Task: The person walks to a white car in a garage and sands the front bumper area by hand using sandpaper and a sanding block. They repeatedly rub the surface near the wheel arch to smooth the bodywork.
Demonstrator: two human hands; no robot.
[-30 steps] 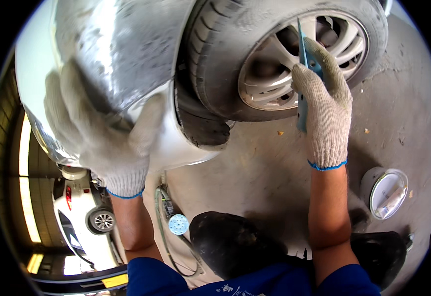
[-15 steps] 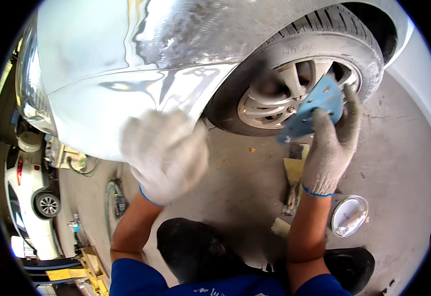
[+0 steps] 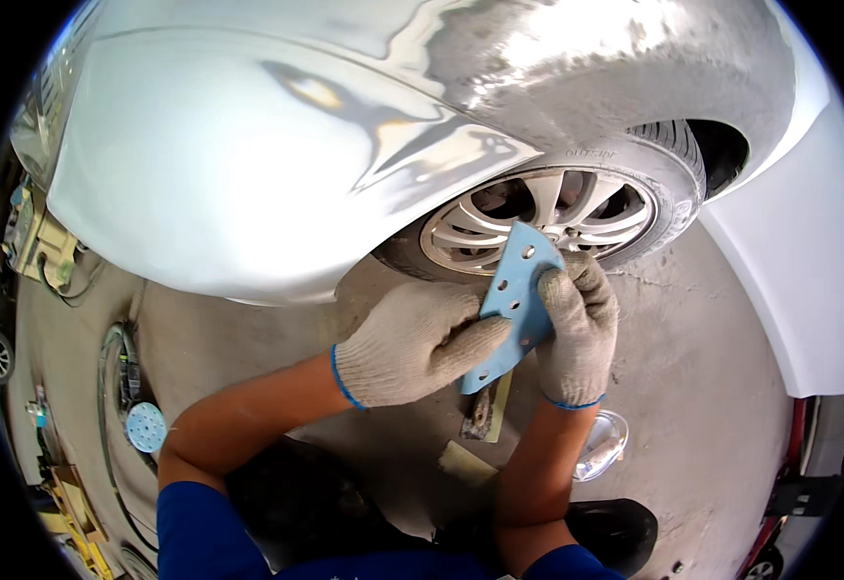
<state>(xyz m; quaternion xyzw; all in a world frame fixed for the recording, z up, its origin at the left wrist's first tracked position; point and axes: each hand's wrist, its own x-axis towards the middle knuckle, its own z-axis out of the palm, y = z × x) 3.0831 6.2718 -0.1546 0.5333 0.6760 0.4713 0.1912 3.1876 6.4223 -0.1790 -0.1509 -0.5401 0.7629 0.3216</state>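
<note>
A blue sanding disc (image 3: 516, 304) with holes, folded or bent over, is held between my two gloved hands in front of the car wheel (image 3: 547, 213). My left hand (image 3: 420, 343) pinches its left edge with the thumb laid across the face. On the other side, my right hand (image 3: 581, 324) grips it with the thumb in front and the fingers curled. Both hands wear knitted off-white gloves with blue cuffs. Above them is a pale car bumper and fender (image 3: 209, 174), with a bare, sanded grey patch (image 3: 576, 63) over the wheel arch.
A scraper-like tool (image 3: 481, 416) and a yellowish sheet (image 3: 467, 462) lie on the floor below my hands. A round tin (image 3: 603, 447) stands beside my right forearm. To the left are a hose (image 3: 105, 396) and a blue perforated disc pad (image 3: 145, 427).
My left hand has come across to the right and taken hold of the sanding disc. My right hand has moved left with it. The view has shifted too.
</note>
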